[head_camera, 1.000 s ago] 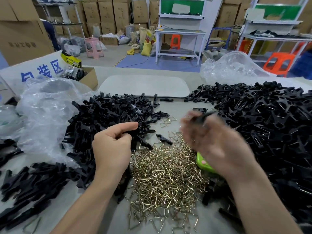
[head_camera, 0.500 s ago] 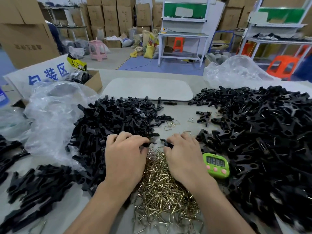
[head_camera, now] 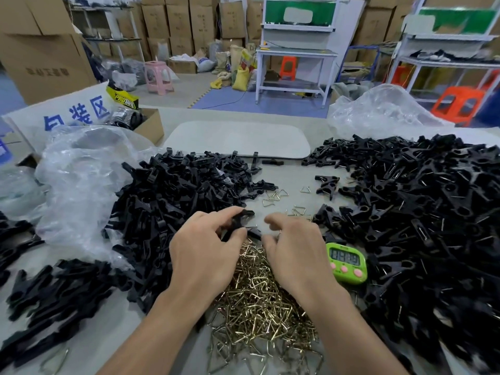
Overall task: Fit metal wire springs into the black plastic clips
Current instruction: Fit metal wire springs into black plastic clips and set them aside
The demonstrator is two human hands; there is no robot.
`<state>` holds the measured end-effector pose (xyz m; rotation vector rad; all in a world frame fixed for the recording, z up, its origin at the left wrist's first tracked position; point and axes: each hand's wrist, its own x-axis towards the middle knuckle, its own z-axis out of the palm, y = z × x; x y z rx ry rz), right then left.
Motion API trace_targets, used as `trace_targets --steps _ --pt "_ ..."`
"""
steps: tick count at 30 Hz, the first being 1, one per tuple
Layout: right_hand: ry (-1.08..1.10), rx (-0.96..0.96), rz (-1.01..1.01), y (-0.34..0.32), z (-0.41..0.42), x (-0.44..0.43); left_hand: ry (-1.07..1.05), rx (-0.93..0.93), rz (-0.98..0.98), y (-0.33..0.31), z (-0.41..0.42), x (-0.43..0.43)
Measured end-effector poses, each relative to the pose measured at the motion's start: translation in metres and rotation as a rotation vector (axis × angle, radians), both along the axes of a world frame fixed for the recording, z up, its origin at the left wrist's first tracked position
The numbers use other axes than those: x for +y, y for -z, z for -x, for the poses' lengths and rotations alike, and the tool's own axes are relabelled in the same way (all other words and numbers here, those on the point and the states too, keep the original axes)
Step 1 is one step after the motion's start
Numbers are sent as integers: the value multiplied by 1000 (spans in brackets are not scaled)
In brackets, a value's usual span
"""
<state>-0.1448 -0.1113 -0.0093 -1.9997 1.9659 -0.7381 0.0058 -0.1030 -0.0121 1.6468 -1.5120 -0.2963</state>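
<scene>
A white sign [head_camera: 67, 115] at far left is showing blue characters 装区. The green timer [head_camera: 347, 262] is showing digits too blurred to read

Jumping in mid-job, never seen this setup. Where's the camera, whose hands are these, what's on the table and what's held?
No machine here: a person works bare-handed, filmed by one wide camera on their head, looking down. The left hand pinches a black clip; the right hand curls beside it, its hold unclear. Under them lies a heap of wire springs. A left clip pile and a right clip pile flank it on the table; a green timer sits by the right hand.
</scene>
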Motion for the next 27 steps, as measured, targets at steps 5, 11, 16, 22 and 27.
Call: trace_targets --steps 5,11,16,22,27 --pt "-39 40 -23 0 -9 -3 -65 64 22 0 -4 -3" --pt "18 -269 121 0 -3 5 27 258 47 0 -8 -6" --pt "-41 -945 -82 -6 3 14 264 478 24 0 -4 -5" --pt "-136 -1022 -211 -11 12 17 469 650 -68 0 -4 -4" --pt "-237 -988 -249 -15 16 17 479 719 -79 -2 -4 -3"
